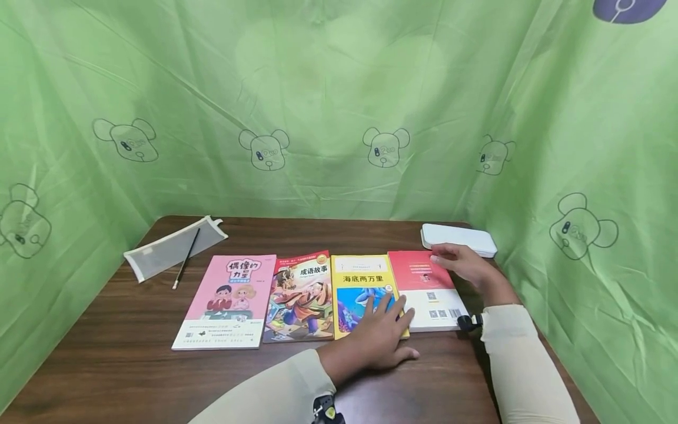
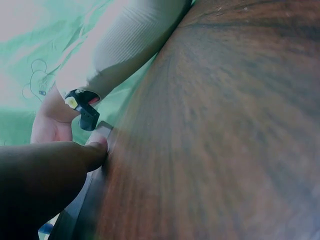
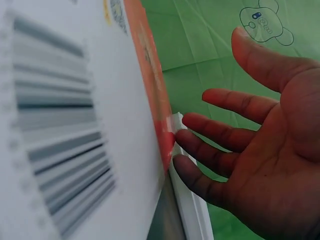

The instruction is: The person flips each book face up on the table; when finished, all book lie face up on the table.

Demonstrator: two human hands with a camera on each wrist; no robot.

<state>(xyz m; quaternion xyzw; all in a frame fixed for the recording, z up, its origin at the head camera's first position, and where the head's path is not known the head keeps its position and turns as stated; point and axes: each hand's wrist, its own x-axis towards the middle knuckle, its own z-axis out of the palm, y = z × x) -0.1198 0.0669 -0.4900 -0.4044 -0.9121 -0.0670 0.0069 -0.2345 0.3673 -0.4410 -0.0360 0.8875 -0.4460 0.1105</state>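
Four softcover books lie side by side in a row. My left hand rests with spread fingers over the lower part of the yellow book, its thumb at the lower edge of the red-and-white book. At that book's right edge, my right hand hovers with loosely bent fingers. In the right wrist view, the palm of the right hand faces the camera and the fingertips are right at the book's red end. The left wrist view shows the left thumb along a book's edge.
Further left lie an illustrated book and a pink book. A pencil crosses a translucent zip pouch at the back left. A white case sits behind the right hand. Green curtain surrounds the brown table.
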